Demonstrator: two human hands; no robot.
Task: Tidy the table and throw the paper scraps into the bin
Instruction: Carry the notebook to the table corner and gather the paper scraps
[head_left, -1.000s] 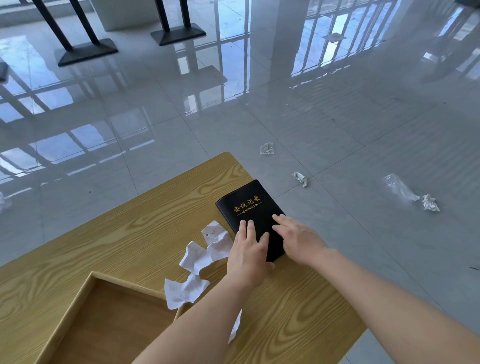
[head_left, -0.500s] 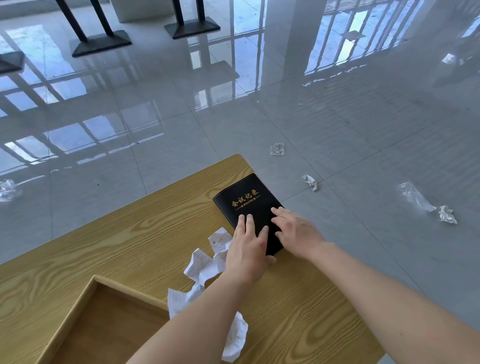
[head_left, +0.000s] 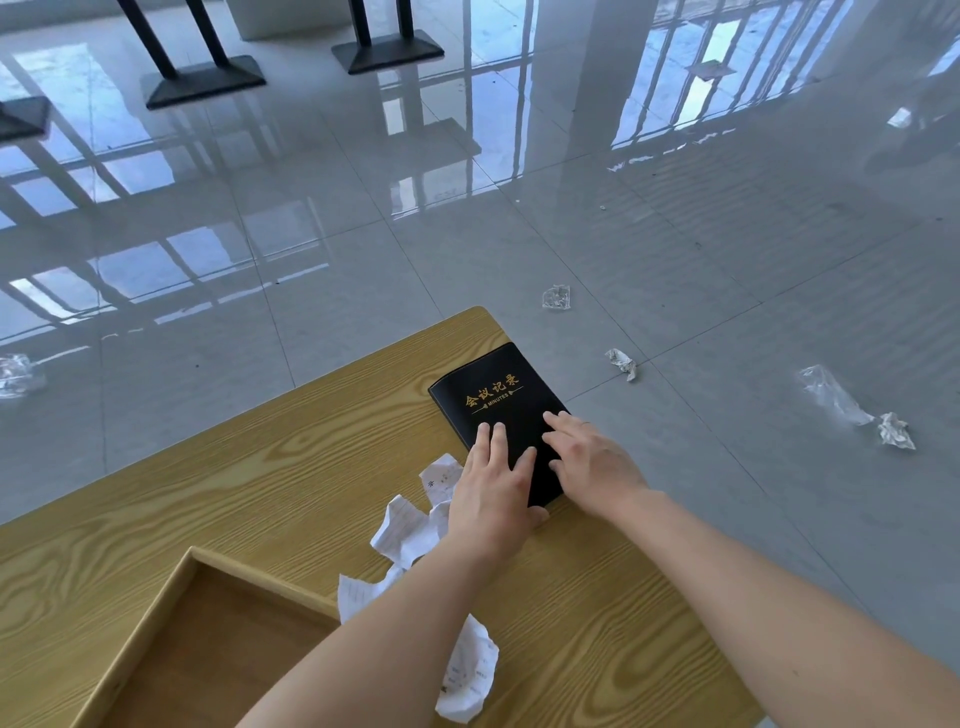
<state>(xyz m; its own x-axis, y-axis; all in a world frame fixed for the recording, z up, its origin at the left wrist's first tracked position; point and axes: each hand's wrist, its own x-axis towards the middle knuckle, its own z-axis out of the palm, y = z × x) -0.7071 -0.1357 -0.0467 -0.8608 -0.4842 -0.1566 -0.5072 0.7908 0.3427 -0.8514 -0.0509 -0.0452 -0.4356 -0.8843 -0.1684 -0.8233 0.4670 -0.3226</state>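
Note:
A black notebook (head_left: 491, 395) with gold lettering lies near the far right corner of the wooden table (head_left: 260, 467). My left hand (head_left: 493, 493) and my right hand (head_left: 589, 462) both rest flat on its near half, fingers straight. Crumpled white paper scraps (head_left: 410, 525) lie on the table just left of my left hand, and another scrap (head_left: 467, 670) shows under my left forearm. More crumpled scraps (head_left: 622, 362) and a further one (head_left: 894, 430) lie on the floor to the right. No bin is in view.
An open wooden tray (head_left: 171, 597) sits at the table's near left. Clear plastic wrappers (head_left: 557, 297) lie on the glossy tiled floor, with another wrapper (head_left: 831, 395) to the right and one (head_left: 18, 374) at the far left. Black table bases (head_left: 202, 78) stand farther back.
Both hands have pushed the notebook a little farther toward the table's far right corner. The view has tilted slightly, showing more of the near table and the scrap under my forearm.

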